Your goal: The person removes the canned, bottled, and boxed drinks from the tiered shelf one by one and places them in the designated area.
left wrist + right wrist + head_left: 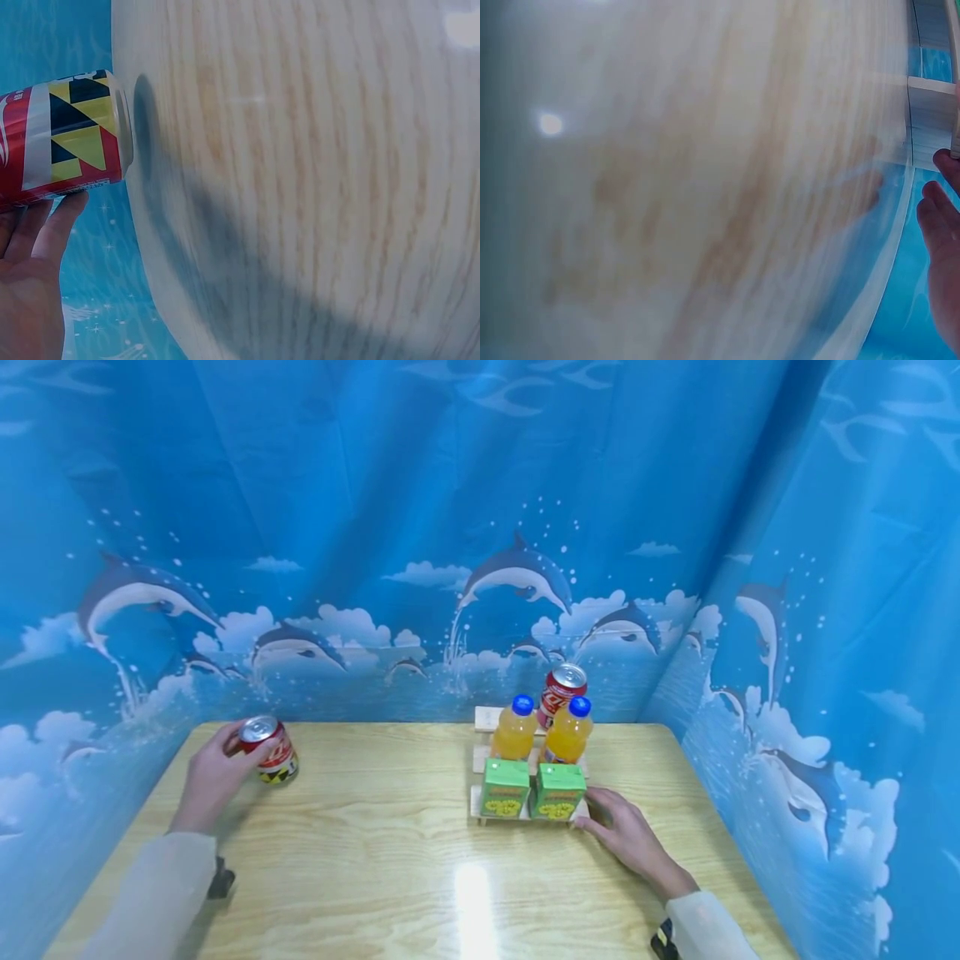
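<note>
My left hand (217, 777) grips a red soda can (279, 758) at the table's back left, thumb across its front. The can is near upright, its yellow-and-black base (82, 127) close over the tabletop with a shadow beside it in the left wrist view. At the right, my right hand (630, 835) holds the lower right end of a small tiered wooden rack (487, 718), with the thumb at the front of the bottom shelf. Its fingers (937, 217) reach the end of the wood in the right wrist view.
On the rack's bottom tier are two green juice boxes (505, 789). Two orange drink bottles (514, 735) with blue caps occupy the middle tier, and another red can (564, 689) the top. A blue dolphin curtain (360, 527) borders the light wooden table (360, 843).
</note>
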### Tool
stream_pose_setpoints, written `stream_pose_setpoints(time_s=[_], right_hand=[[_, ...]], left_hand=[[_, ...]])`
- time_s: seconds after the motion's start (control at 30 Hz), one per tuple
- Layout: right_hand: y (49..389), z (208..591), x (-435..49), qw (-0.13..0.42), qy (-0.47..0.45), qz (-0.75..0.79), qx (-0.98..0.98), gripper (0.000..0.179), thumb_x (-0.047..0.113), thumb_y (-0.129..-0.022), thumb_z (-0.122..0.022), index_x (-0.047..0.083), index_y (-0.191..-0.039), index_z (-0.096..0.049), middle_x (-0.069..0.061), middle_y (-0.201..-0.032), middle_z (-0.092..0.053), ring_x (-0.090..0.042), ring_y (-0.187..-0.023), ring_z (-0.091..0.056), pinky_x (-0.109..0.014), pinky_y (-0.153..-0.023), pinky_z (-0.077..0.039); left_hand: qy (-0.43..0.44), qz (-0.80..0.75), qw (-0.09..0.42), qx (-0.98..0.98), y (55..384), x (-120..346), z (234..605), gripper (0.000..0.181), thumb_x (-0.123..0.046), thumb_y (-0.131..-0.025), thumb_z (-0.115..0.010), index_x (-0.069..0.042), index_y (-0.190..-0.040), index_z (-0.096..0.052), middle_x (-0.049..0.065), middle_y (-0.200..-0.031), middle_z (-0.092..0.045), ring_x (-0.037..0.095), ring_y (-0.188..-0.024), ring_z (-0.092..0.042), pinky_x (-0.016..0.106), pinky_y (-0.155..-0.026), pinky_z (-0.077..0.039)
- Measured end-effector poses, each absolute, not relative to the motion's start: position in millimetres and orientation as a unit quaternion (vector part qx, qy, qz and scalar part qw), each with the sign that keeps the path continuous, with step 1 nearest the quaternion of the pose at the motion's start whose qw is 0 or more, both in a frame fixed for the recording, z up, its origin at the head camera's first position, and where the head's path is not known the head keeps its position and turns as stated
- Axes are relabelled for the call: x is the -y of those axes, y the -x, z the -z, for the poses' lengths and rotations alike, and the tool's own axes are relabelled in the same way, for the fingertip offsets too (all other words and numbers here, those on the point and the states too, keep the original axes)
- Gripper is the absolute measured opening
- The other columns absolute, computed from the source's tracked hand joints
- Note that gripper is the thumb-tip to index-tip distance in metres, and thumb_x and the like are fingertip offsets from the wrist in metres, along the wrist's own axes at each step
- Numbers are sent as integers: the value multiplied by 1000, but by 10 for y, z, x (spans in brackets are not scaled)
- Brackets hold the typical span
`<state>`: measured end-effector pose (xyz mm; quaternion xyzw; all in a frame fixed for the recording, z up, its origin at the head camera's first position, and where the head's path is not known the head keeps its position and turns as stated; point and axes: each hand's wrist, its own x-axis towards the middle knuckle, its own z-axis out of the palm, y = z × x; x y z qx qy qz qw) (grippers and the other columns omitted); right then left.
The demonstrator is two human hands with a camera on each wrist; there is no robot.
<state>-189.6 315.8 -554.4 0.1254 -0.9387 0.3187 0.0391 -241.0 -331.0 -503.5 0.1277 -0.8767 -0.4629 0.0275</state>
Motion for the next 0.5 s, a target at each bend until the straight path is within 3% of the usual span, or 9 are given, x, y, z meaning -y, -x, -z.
stream_pose_setpoints(time_s=[0.5], right_hand=[[1903, 5552, -3157, 36, -125, -324, 937, 65, 36, -96, -83, 2, -148, -64, -21, -152, -65, -46, -143, -59, -67, -120, -46]], left_hand=[[-102, 472, 46, 875, 2370, 3363, 5139, 100, -62, -101, -70, -2, -170, -30, 35, -166, -41, 60, -151, -41, 78, -119, -36]])
